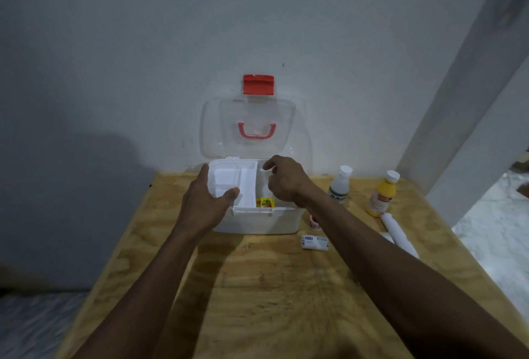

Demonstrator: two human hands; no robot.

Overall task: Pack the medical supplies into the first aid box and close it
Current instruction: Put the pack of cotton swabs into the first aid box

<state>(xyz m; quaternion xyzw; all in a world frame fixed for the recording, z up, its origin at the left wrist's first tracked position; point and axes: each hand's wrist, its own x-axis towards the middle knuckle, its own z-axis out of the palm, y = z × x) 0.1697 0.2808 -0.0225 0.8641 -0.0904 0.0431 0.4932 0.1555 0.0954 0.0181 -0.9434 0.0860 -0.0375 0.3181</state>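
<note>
The white first aid box (257, 222) stands open at the table's far edge. Its clear lid (297, 129), with a red handle and red latch, leans back against the wall. A white inner tray (229, 176) sits in the left part of the box. My left hand (200, 204) grips the tray's left end, thumb on its near rim. My right hand (286, 181) hovers over the box's right half with its fingers curled by the tray's right edge; what they pinch is hidden. A yellow-orange packet (265, 202) lies inside the box below the tray.
On the plywood table (272, 287), right of the box, stand a white bottle (340, 184) and a yellow bottle (382, 195). A white roll (396, 232), a small red-and-white item (314, 220) and a wrapped bandage (315, 242) lie nearer. The table's right edge drops away.
</note>
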